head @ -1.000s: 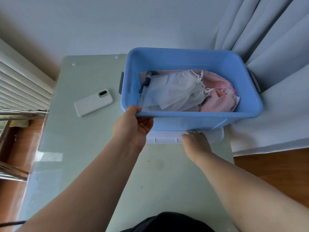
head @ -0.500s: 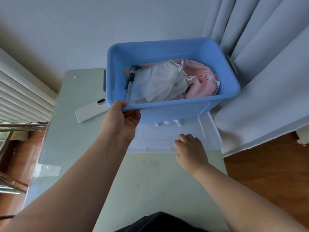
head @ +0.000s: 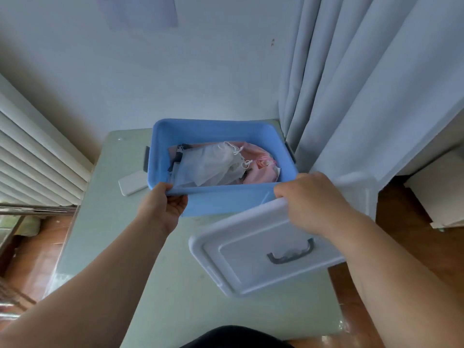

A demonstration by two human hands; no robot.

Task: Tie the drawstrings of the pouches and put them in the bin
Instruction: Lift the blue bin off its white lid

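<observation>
Lid (head: 251, 257) had come out from under the bin (head: 213, 128) in the last half second. The right hand (head: 311, 199) gripped its far edge, handle side up, at 5 o'clock from the bin. The left hand (head: 163, 207) clasped the bin's near rim at 7 o'clock. The pouches (head: 208, 167) lay inside. The lid's long axis ran 8-to-2 and the bin's 9-to-3, so capping likely needed a slight turn and a carry toward 11 o'clock.
</observation>
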